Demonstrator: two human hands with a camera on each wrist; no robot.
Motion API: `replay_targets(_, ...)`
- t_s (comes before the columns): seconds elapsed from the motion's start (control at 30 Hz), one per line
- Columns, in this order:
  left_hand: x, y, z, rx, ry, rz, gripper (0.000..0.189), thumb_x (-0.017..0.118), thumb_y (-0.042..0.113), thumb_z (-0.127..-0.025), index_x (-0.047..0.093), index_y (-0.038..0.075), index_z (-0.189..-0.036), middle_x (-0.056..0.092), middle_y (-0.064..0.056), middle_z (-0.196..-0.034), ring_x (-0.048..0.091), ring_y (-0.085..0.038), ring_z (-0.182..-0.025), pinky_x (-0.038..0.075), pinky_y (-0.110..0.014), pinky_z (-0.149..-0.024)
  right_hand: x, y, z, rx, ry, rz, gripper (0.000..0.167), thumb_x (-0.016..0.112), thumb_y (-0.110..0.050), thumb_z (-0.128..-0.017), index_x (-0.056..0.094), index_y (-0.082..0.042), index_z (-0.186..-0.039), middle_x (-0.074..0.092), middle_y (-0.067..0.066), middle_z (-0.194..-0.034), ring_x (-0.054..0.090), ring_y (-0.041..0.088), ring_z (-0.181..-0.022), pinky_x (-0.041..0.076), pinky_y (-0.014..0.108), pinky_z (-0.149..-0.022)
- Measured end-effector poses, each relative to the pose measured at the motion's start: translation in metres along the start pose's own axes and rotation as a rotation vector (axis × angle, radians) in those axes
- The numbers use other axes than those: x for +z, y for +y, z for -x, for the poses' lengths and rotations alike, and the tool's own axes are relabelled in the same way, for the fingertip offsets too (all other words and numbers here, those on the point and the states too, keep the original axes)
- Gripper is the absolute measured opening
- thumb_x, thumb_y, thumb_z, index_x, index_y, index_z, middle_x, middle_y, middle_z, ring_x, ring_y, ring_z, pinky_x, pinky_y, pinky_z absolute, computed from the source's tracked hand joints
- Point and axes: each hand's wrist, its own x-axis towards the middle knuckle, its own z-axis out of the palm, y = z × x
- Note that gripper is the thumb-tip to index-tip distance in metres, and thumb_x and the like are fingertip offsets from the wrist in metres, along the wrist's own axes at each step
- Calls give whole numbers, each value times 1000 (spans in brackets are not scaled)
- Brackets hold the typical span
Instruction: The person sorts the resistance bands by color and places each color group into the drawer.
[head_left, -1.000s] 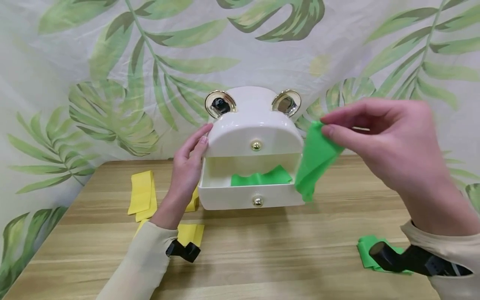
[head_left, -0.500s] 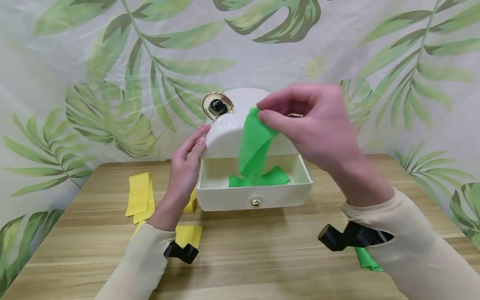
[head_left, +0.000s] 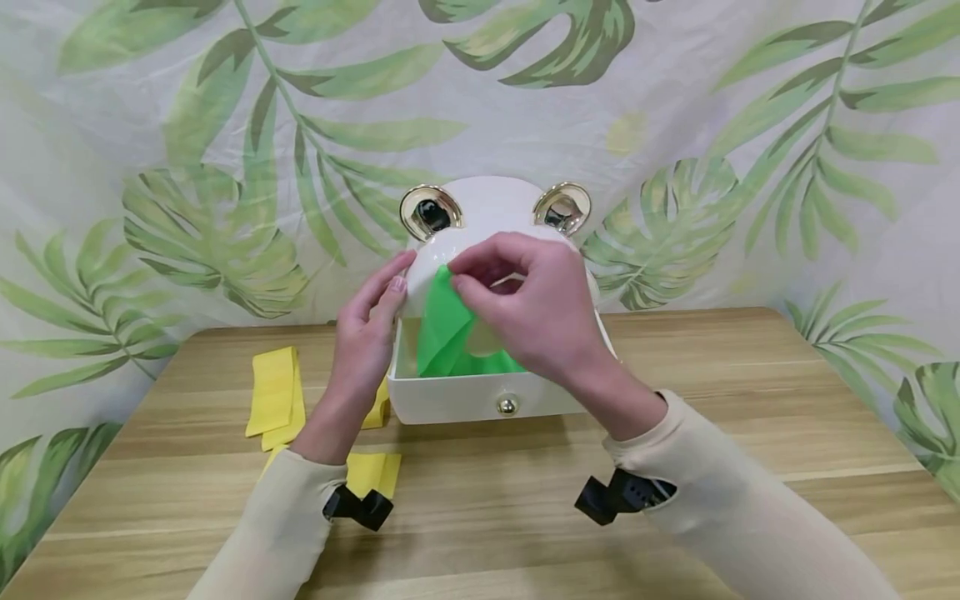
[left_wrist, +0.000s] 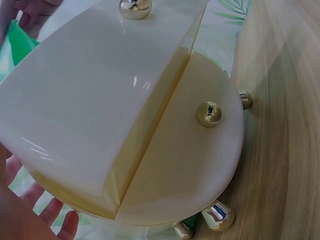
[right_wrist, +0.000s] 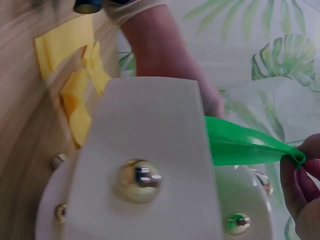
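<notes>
The right hand (head_left: pixel 536 304) pinches the top of a green strip (head_left: pixel 441 329), which hangs below its fingertips into the open drawer (head_left: pixel 446 402); the left hand (head_left: pixel 366 337), fingers extended, touches the white box (head_left: pixel 491 204).

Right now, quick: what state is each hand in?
Left hand: open, fingers against the side of the white drawer box.
Right hand: closed, pinching a green strip.

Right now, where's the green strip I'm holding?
In the head view, the green strip hangs from the right hand, lower end behind the drawer front, left of its gold knob.
</notes>
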Motion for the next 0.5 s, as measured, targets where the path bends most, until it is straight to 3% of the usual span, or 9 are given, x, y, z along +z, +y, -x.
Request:
replay_targets(0.17,0,1,1,-21,3,2,39,48,31,-114,61,30,-151,51,15,-162,45,-5,-148,41,-36,-121,5,16,12,-1,30,86,6,79,-7,-92,83,-7,-96,81,4,-89,74,12,-78,65,28,-75)
replay_targets(0.3,0,1,1,-25,8,9,40,49,31,-113,61,29,-151,50,13,-164,43,-5,-150,38,-41,-125,3,26,22,3,37,130,5,78,-4,-91,82,-5,-94,79,5,-87,73,14,-77,64,26,-72)
replay_targets(0.5,0,1,0,-26,2,19,40,49,31,-113,61,30,-151,49,12,-165,43,-5,-150,37,-43,-126,-5,39,33,85,32,223,6,77,-4,-91,82,-7,-94,80,4,-86,71,15,-75,59,24,-71)
